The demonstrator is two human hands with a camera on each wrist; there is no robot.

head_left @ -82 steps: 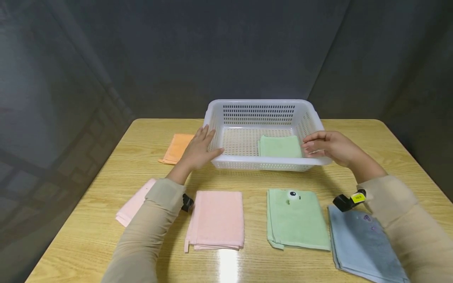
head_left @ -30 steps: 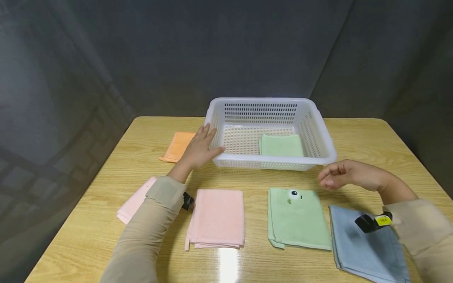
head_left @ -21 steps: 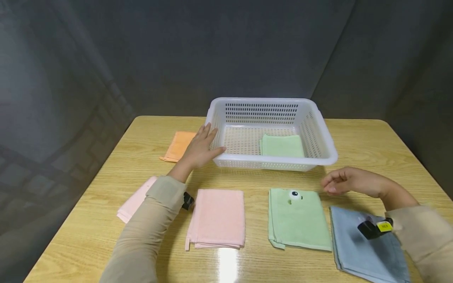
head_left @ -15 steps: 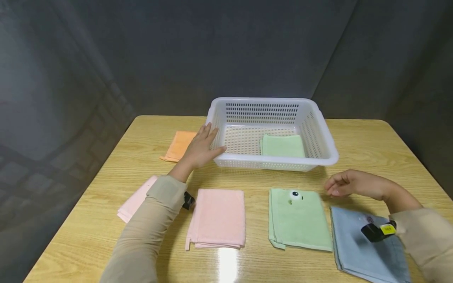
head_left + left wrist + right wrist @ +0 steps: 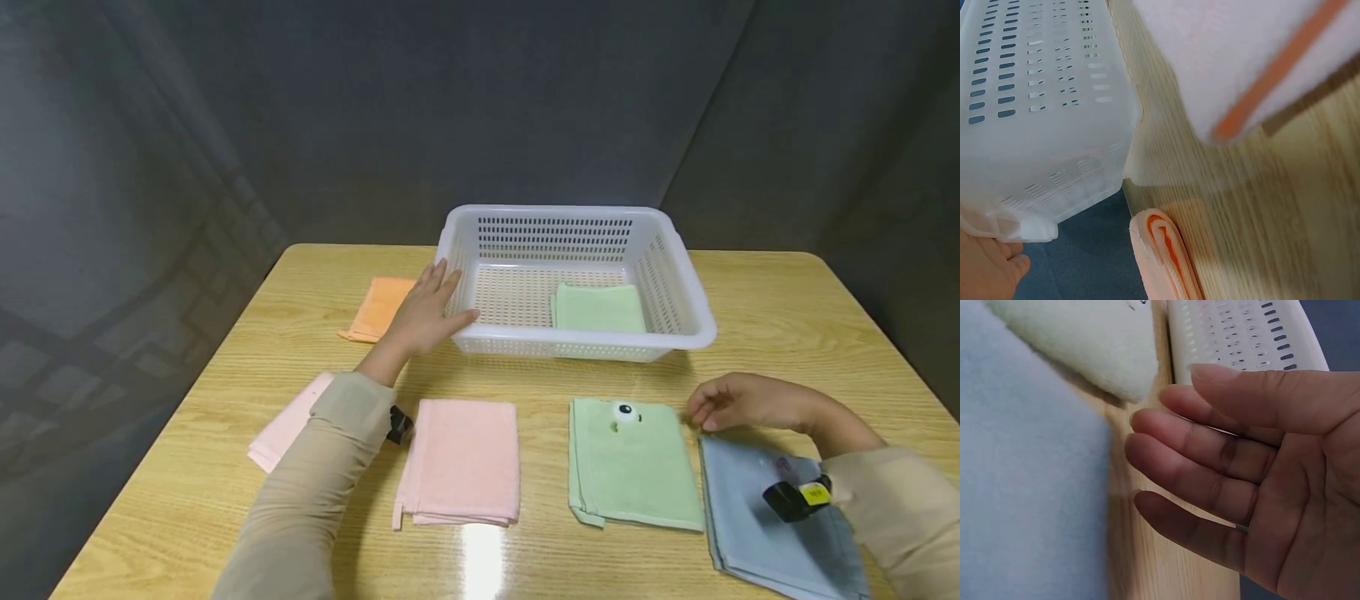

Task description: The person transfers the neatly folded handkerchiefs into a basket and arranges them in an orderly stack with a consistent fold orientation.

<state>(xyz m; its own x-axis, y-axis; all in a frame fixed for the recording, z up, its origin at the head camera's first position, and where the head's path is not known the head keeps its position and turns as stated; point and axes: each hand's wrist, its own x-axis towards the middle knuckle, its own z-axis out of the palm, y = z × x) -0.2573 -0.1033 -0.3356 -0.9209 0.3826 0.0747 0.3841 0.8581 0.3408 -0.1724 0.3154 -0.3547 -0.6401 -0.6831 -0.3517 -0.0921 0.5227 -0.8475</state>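
Observation:
My left hand (image 5: 427, 312) rests on the left front corner of a white plastic basket (image 5: 577, 340), fingers spread and fairly straight, thumb on the front rim. Inside the basket, toward the right, lies a folded green towel (image 5: 600, 308). My right hand (image 5: 750, 402) hovers near the far edge of a folded blue towel (image 5: 780, 521). Its fingers are loosely bent, and the right wrist view shows nothing in the palm. Left of that hand lies a second folded green towel (image 5: 633, 475) with a round eye decoration.
On the wooden table (image 5: 540, 558) lies a folded pink towel (image 5: 465, 462) at the front. Another pink towel (image 5: 288, 421) is partly hidden by the left sleeve. A folded orange towel (image 5: 381, 307) sits left of the basket. Dark cloth (image 5: 480, 108) surrounds the table.
My right hand has left the basket's right rim and come down toward me, ending by the blue towel's far edge. My left hand stays on the basket corner. The towels have not visibly moved.

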